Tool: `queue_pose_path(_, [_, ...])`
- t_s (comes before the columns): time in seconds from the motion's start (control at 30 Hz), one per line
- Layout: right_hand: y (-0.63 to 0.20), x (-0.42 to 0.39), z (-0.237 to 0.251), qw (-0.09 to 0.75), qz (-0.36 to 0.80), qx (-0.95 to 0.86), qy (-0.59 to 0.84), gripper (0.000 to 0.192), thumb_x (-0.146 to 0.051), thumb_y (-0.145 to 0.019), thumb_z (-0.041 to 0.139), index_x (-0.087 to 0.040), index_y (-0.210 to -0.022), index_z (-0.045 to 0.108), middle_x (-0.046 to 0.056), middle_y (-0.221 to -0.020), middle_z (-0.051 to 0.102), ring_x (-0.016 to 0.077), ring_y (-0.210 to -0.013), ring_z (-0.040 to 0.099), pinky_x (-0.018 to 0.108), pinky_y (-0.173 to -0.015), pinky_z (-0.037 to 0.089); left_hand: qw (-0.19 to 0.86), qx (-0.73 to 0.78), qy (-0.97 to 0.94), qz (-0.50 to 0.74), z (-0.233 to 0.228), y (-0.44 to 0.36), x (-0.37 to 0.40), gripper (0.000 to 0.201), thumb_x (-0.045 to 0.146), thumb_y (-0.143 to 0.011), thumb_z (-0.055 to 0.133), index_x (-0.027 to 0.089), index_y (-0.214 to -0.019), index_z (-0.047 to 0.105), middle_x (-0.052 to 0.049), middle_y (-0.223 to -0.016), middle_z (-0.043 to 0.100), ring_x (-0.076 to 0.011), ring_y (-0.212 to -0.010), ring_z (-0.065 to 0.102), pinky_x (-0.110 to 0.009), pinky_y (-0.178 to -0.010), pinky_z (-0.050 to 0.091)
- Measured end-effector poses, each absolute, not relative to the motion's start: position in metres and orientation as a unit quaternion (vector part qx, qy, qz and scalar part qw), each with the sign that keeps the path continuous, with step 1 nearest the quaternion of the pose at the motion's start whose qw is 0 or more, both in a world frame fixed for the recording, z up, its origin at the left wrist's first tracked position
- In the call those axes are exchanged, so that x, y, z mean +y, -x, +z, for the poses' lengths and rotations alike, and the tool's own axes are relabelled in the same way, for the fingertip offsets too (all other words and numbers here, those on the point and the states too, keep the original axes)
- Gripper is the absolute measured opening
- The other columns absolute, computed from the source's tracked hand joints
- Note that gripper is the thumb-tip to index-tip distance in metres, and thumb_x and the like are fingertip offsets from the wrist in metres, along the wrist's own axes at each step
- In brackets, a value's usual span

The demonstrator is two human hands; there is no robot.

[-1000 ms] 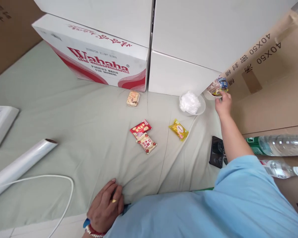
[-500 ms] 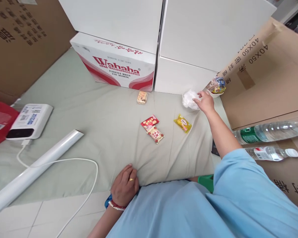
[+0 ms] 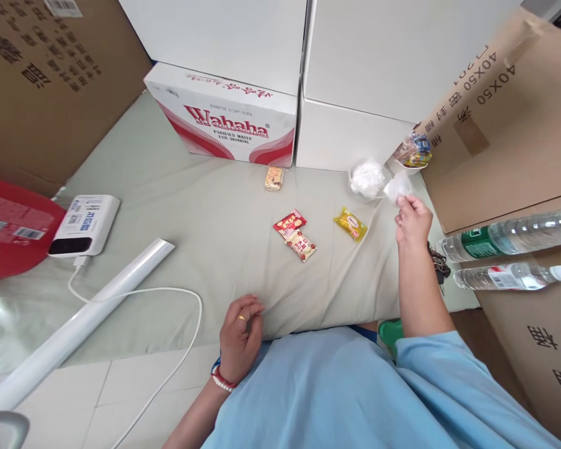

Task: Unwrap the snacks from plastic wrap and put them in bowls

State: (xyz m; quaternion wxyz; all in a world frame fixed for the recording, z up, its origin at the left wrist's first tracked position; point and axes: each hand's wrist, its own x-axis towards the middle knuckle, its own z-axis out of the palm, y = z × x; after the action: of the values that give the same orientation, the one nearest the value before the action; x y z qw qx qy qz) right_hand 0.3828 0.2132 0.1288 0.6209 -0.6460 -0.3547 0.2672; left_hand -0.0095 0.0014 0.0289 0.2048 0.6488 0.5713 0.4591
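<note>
In the head view, the person's right hand (image 3: 412, 219) is raised over the far right part of the pale green cloth-covered surface (image 3: 168, 206), its fingertips pinched together on a small crumpled piece of clear plastic film (image 3: 397, 186). The film is held just above the cloth, right beside a clear shallow bowl (image 3: 367, 179) filled with more crumpled white plastic, and near a second small bowl (image 3: 414, 154) holding mixed wrapped sweets that sits against a large brown cardboard box (image 3: 500, 118).

The left hand (image 3: 240, 332) rests at the near edge of the cloth, fingers loosely curled and pressed down on the fabric, holding nothing; a gold ring shows on one finger.

Between the hands lie a yellow wrapped snack (image 3: 350, 224), a red snack packet (image 3: 290, 224) touching a cream and red packet (image 3: 302, 245), and farther back a pale square snack (image 3: 273, 178) just before a white and red Wahaha carton (image 3: 229, 121).

On the left lie a long white roll of film (image 3: 84, 318), a white cable (image 3: 168, 324) and a white power bank (image 3: 86, 223). Two clear water bottles (image 3: 509, 249) lie on their sides at the right.
</note>
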Motion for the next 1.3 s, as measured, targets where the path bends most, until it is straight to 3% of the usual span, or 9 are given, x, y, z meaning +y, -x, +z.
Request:
queue_pose_path(0.13, [-0.31, 0.136, 0.092, 0.553, 0.48, -0.334, 0.593, 0.041, -0.049, -0.056, 0.087, -0.025, -0.076, 0.06, -0.007, -0.056, 0.043, 0.0087, -0.047, 0.026, 0.022, -0.042, 0.024, 0.405, 0.566, -0.565, 0.444, 0.052, -0.005, 0.019, 0.017, 0.031, -0.098, 0.057, 0.021, -0.104, 0.07, -0.008, -0.103, 0.068, -0.0181, -0.089, 0.069, -0.029, -0.066, 0.059])
queue_pose_path(0.27, [-0.243, 0.072, 0.064, 0.407, 0.693, -0.321, 0.501, 0.038, -0.045, -0.059, 0.092, -0.023, -0.076, 0.066, -0.005, -0.059, 0.052, 0.0062, -0.045, 0.027, 0.021, -0.04, 0.02, 0.641, 0.489, -0.393, 0.443, 0.053, -0.038, 0.036, 0.054, 0.055, -0.093, 0.065, 0.021, -0.134, 0.056, -0.012, -0.123, 0.066, -0.0106, -0.065, 0.063, -0.022, -0.044, 0.043])
queue_pose_path(0.33, [-0.228, 0.057, 0.06, 0.341, 0.735, -0.354, 0.466, 0.034, -0.047, -0.067, 0.089, -0.023, -0.075, 0.067, -0.005, -0.061, 0.055, 0.0065, -0.047, 0.031, 0.021, -0.042, 0.023, 0.681, 0.459, -0.334, 0.463, 0.047, -0.053, 0.04, 0.054, 0.058, -0.086, 0.073, 0.019, -0.121, 0.061, -0.006, -0.104, 0.068, -0.0086, -0.059, 0.056, -0.022, -0.046, 0.039])
queue_pose_path(0.47, [-0.24, 0.065, 0.066, 0.29, 0.6, -0.549, 0.505, 0.026, -0.055, -0.078, 0.077, -0.03, -0.078, 0.074, -0.004, -0.07, 0.068, 0.0155, -0.06, 0.057, 0.028, -0.054, 0.045, 0.659, 0.472, -0.286, 0.51, 0.037, -0.064, 0.038, 0.041, 0.053, -0.079, 0.08, 0.019, -0.09, 0.062, 0.004, -0.07, 0.057, -0.0075, -0.055, 0.046, -0.022, -0.052, 0.039])
queue_pose_path(0.63, [-0.311, 0.139, 0.067, 0.374, 0.338, -0.545, 0.67, 0.021, -0.049, -0.086, 0.063, -0.035, -0.1, 0.072, 0.0, -0.102, 0.072, 0.0237, -0.089, 0.065, 0.04, -0.083, 0.054, 0.601, 0.546, -0.333, 0.479, 0.037, -0.039, 0.035, 0.034, 0.049, -0.081, 0.076, 0.019, -0.091, 0.064, 0.003, -0.067, 0.061, -0.0108, -0.058, 0.053, -0.024, -0.055, 0.042])
queue_pose_path(0.8, [-0.384, 0.235, 0.054, 0.391, 0.125, -0.458, 0.789, 0.06, -0.025, -0.087, 0.065, -0.018, -0.144, 0.051, 0.017, -0.148, 0.041, 0.0169, -0.101, 0.06, 0.035, -0.097, 0.05, 0.572, 0.596, -0.369, 0.426, 0.04, -0.008, 0.03, 0.034, 0.048, -0.077, 0.075, 0.019, -0.093, 0.068, 0.001, -0.07, 0.066, -0.0135, -0.061, 0.058, -0.026, -0.06, 0.047])
queue_pose_path(0.9, [-0.393, 0.268, 0.049, 0.361, 0.113, -0.488, 0.787, 0.043, -0.021, -0.092, 0.064, -0.013, -0.134, 0.061, 0.018, -0.154, 0.028, 0.0119, -0.098, 0.054, 0.03, -0.098, 0.047, 0.56, 0.624, -0.354, 0.415, 0.041, 0.002, 0.02, 0.037, 0.048, -0.075, 0.076, 0.018, -0.096, 0.069, 0.0, -0.074, 0.069, -0.015, -0.065, 0.061, -0.027, -0.062, 0.049])
queue_pose_path(1.07, [-0.373, 0.287, 0.05, 0.35, 0.107, -0.513, 0.777, 0.022, -0.022, -0.096, 0.063, -0.013, -0.115, 0.068, 0.017, -0.148, 0.03, 0.0117, -0.089, 0.049, 0.034, -0.104, 0.043, 0.523, 0.643, -0.269, 0.49, 0.038, -0.001, -0.005, 0.04, 0.042, -0.072, 0.08, 0.019, -0.101, 0.063, 0.001, -0.076, 0.07, -0.0132, -0.061, 0.062, -0.024, -0.056, 0.047])
queue_pose_path(1.3, [-0.346, 0.225, 0.072, 0.439, 0.157, -0.51, 0.723, 0.068, -0.018, -0.086, 0.069, -0.021, -0.15, 0.045, 0.017, -0.155, 0.032, 0.0149, -0.086, 0.054, 0.039, -0.103, 0.045, 0.561, 0.603, -0.254, 0.507, 0.038, -0.02, -0.005, 0.038, 0.047, -0.074, 0.081, 0.017, -0.093, 0.067, 0.004, -0.06, 0.064, -0.0097, -0.051, 0.055, -0.021, -0.049, 0.042])
